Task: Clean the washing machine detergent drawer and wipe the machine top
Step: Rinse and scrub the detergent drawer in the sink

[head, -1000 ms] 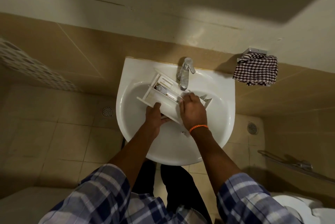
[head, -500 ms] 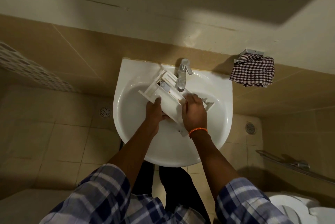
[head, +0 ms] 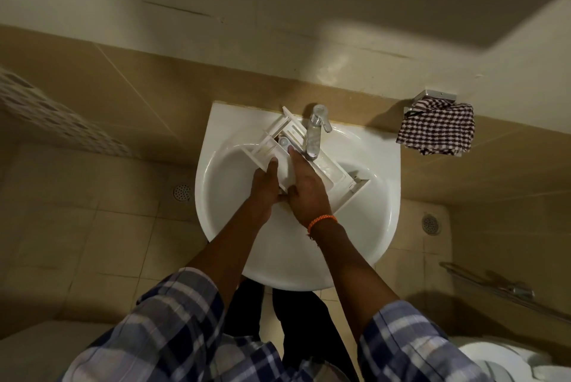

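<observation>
The white plastic detergent drawer point(head: 332, 173) lies slantwise across the basin of the white washbasin point(head: 383, 196), its far end under the chrome tap point(head: 315, 134). My left hand point(head: 265, 185) grips the drawer's near left edge from below. My right hand point(head: 304, 185), with an orange band at the wrist, lies flat over the drawer's middle compartment, fingers stretched toward the tap. The part of the drawer under both hands is hidden.
A checked cloth point(head: 437, 131) hangs on a metal holder on the wall, right of the washbasin. Floor drains point(head: 182, 192) sit left and right of the basin. A toilet point(head: 506, 360) shows at the lower right, below a metal rail point(head: 494, 292).
My right hand has slid forward along the drawer, from its middle toward the tap end, with fingers now stretched out. The left hand keeps its grip.
</observation>
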